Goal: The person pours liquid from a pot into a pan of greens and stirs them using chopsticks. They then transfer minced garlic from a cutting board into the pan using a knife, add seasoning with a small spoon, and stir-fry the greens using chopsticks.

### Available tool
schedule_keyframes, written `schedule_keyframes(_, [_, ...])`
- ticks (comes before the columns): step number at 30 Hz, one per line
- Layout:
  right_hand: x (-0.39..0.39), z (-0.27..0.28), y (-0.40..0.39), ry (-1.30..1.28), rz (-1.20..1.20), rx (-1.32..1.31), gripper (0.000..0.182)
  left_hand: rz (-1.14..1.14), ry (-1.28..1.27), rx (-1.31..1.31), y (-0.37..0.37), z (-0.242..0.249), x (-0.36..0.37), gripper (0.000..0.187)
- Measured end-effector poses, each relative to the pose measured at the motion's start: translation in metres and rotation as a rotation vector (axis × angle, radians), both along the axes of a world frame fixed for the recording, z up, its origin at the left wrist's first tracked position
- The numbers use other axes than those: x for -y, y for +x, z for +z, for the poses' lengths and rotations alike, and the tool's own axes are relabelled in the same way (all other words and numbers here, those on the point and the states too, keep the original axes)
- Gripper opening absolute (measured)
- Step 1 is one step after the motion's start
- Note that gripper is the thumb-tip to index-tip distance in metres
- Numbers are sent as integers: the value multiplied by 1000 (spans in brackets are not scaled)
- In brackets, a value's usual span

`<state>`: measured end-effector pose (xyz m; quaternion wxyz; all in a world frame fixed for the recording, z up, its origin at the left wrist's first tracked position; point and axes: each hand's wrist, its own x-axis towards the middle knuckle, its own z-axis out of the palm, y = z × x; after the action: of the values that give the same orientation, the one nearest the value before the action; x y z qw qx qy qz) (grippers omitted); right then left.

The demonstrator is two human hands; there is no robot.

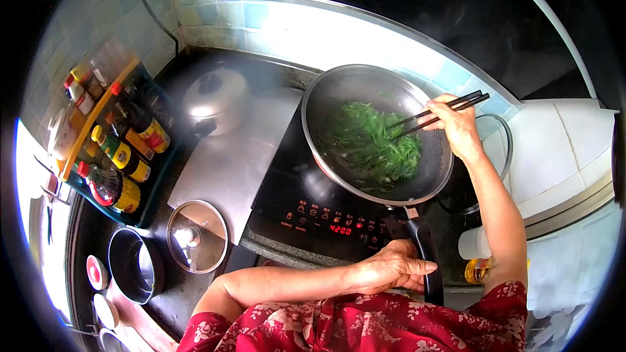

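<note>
A wide wok (334,179) sits on a black induction cooktop (287,189) whose red display is lit. Inside it lies a heap of chopped green vegetables (378,140), with faint steam around. My left hand (394,267) is closed around the black wok handle (420,241), near the cooktop's front edge. Above the far right rim, my right hand (453,124) grips a pair of black chopsticks (411,127). Their tips reach into the greens, and the upper ends stick out past my fingers.
At left stands a rack (147,205) of sauce bottles. A lidded pot (218,101) is behind a metal sheet (228,156). A glass lid (197,236), a dark pot (135,267) and small bowls (96,272) are nearer. A white container (475,244) stands right, and the range hood (417,19) hangs above.
</note>
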<state>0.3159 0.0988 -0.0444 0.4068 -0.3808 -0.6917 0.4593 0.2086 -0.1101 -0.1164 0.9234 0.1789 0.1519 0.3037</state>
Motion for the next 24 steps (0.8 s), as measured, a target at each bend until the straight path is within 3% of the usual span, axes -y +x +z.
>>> schedule_keyframes(1, [0, 4, 1, 8, -35, -32, 12, 7, -18, -19, -1, 2, 0, 28])
schedule_keyframes(6, [-27, 4, 0, 214, -188, -46, 16, -2, -15, -19, 0, 0, 0, 29])
schedule_keyframes(8, [-53, -17, 3, 220, -121, -116, 14, 4, -10, -36, 1, -4, 0, 30])
schedule_keyframes(10, [-63, -31, -5, 140, -93, -199, 14, -4, 13, 21, 2, -6, 0, 44])
schedule_keyframes(16, [-27, -22, -57, -58, -30, -297, 16, 6, 14, 17, 1, -5, 0, 38])
schedule_keyframes(19, [2, -11, -52, 16, 89, -77, 18, -2, 5, -14, 2, -11, 0, 38])
schedule_keyframes(24, [29, -3, -10, -114, 36, -70, 15, 15, 13, 49, 4, -12, -1, 40])
